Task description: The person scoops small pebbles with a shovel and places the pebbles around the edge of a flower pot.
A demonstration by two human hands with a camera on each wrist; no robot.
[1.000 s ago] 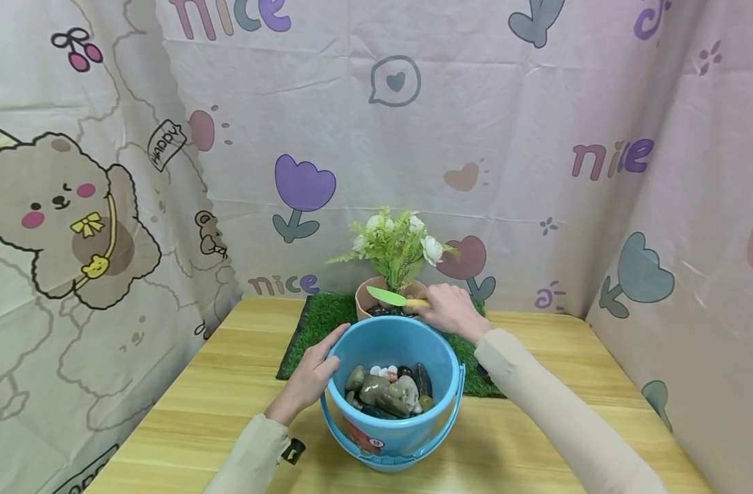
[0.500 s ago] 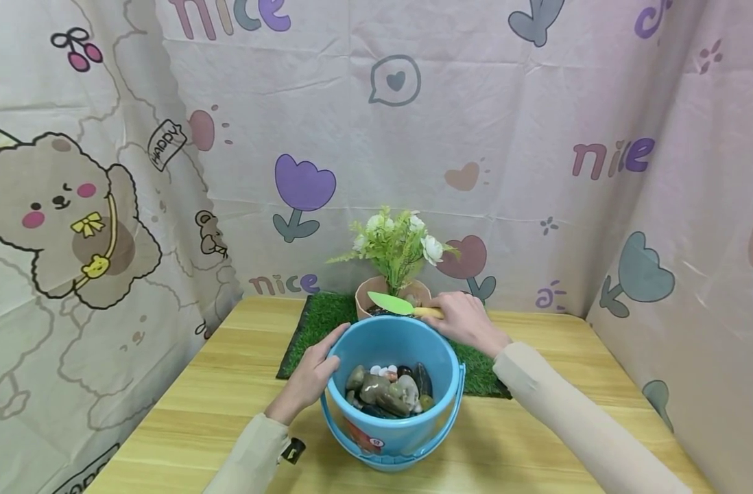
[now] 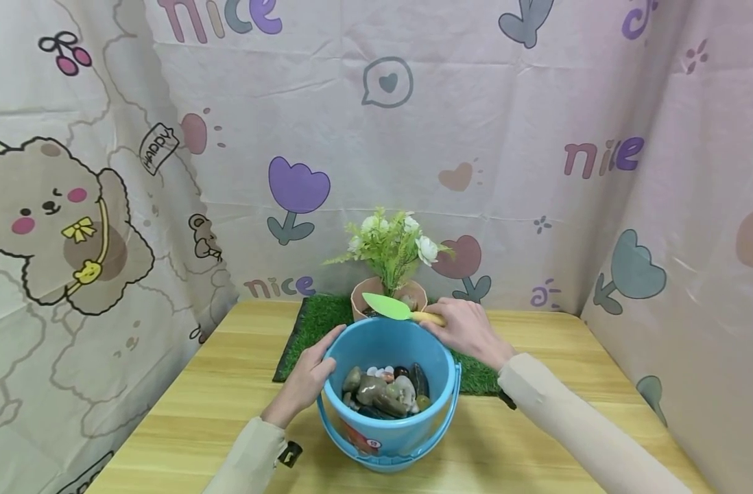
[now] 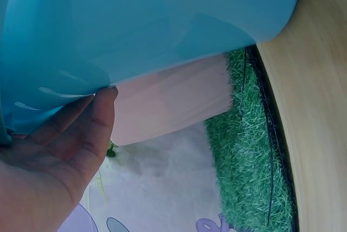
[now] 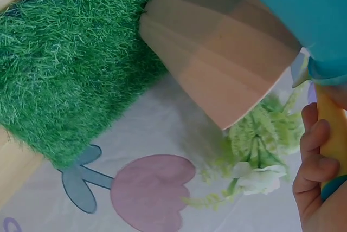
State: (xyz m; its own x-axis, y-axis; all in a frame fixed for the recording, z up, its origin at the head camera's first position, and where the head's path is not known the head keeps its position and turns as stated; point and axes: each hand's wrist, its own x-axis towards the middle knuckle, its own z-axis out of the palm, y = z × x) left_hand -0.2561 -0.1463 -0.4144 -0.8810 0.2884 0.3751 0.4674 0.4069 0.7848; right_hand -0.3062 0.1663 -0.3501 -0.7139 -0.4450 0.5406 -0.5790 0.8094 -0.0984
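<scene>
My left hand point(image 3: 304, 376) holds the left rim of a blue plastic bucket point(image 3: 407, 432); in the left wrist view its fingers point(image 4: 100, 118) lie on the outer wall. Inside the bucket lies a pile of smooth stones point(image 3: 376, 391), mostly grey and brown, with a few white ones. My right hand point(image 3: 469, 333) grips the yellow handle of a small trowel point(image 3: 387, 306) at the far rim. The trowel's green blade points left and overlaps a pinkish flowerpot point(image 5: 217, 47) in the head view. White flowers and green leaves point(image 3: 389, 254) rise from the pot.
The flowerpot stands behind the bucket on an artificial grass mat point(image 3: 304, 333). Both are on a wooden table point(image 3: 197, 405). A printed cloth backdrop point(image 3: 506, 137) hangs close behind and at both sides. The bucket's handle point(image 3: 441, 429) hangs down at its front.
My right hand has drawn the trowel to the right and slightly toward me, from over the flowerpot to the bucket's far rim. The left hand keeps its place; the head view shifts slightly.
</scene>
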